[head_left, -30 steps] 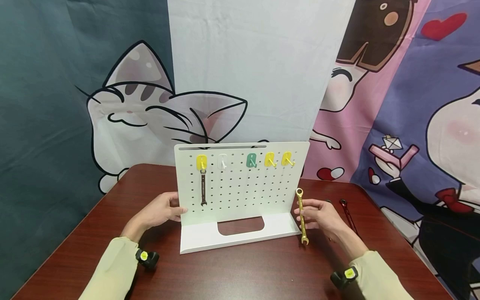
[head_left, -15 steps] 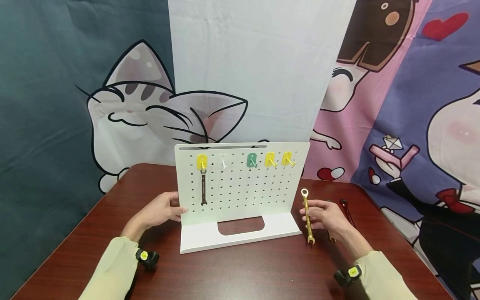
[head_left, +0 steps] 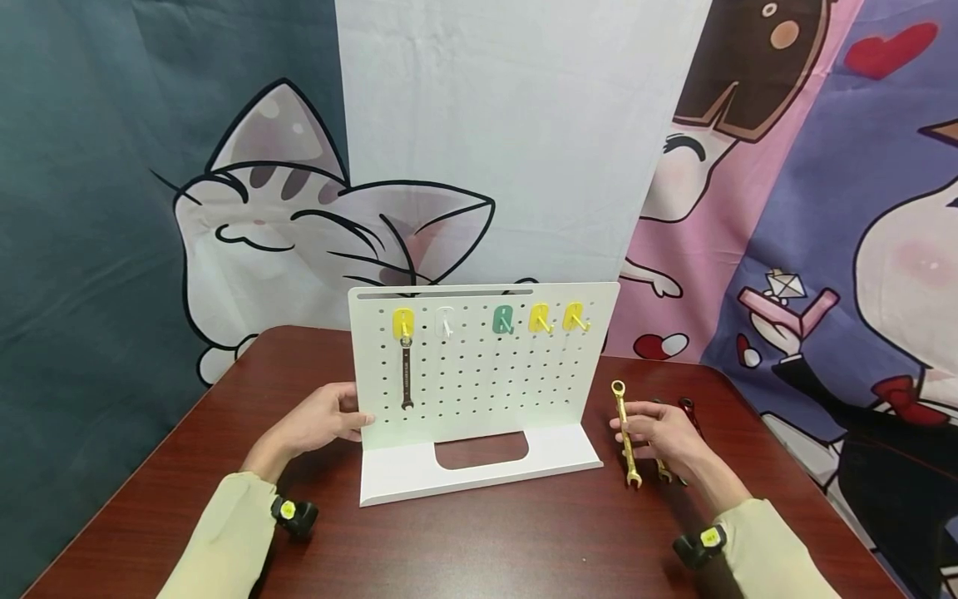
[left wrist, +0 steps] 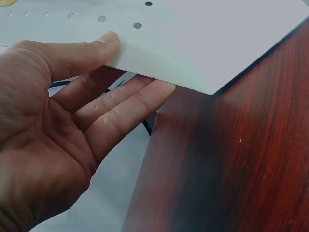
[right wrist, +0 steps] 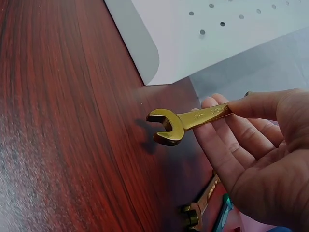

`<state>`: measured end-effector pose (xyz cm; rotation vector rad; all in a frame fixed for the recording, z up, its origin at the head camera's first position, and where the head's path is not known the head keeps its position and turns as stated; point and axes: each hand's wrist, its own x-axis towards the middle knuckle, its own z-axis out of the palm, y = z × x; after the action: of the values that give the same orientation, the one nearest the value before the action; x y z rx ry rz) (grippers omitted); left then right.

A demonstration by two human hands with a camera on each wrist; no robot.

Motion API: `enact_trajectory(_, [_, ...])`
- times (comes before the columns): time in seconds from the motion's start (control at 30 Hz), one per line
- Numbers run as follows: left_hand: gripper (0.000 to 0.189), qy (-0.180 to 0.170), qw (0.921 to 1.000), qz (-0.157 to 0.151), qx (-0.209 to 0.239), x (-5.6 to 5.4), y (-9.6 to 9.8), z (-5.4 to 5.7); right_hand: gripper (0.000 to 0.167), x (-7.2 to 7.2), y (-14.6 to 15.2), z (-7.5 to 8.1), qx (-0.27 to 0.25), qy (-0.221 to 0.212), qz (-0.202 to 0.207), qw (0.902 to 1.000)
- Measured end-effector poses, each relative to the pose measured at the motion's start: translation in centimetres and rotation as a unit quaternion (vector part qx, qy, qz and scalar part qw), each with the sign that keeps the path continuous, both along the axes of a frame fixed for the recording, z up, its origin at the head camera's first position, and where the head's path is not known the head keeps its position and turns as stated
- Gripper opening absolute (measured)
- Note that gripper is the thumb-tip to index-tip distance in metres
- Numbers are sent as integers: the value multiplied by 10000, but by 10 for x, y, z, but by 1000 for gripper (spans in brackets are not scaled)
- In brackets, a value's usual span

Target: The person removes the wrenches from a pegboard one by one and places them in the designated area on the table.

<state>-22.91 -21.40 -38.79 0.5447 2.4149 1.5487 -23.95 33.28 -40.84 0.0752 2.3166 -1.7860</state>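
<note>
A white pegboard stand (head_left: 479, 378) stands on the table. My left hand (head_left: 314, 420) pinches its left edge; in the left wrist view the thumb (left wrist: 82, 55) lies on the front face with fingers behind the edge. To the right of the board, my right hand (head_left: 662, 434) holds a gold combination wrench (head_left: 631, 463) between thumb and fingers, ring end up. The wrench's open end (right wrist: 171, 128) sticks out of the grip in the right wrist view. One dark wrench (head_left: 407, 378) hangs from the leftmost yellow hook (head_left: 402, 323).
White (head_left: 445, 323), green (head_left: 502, 320) and two more yellow hooks (head_left: 540, 319) bear nothing. Beneath the right hand lie a gold-toned wrench (right wrist: 200, 208), a green wrench (right wrist: 223, 212) and a red wrench (head_left: 688, 409), partly hidden. A printed cloth (head_left: 516, 141) hangs behind the table.
My right hand has moved rightward, away from the board, carrying the gold wrench toward the wrenches on the table. My left hand and the pegboard have stayed put.
</note>
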Motion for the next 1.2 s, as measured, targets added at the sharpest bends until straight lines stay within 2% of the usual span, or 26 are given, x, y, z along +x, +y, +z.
enact_trajectory(0.73, [47, -1, 10000, 44, -36, 3, 1, 3, 57, -8, 17, -7, 197, -207, 22, 9996])
enact_trajectory(1.2, [47, 19, 10000, 49, -79, 2, 1, 3, 55, -9, 24, -5, 261, -292, -2, 9992])
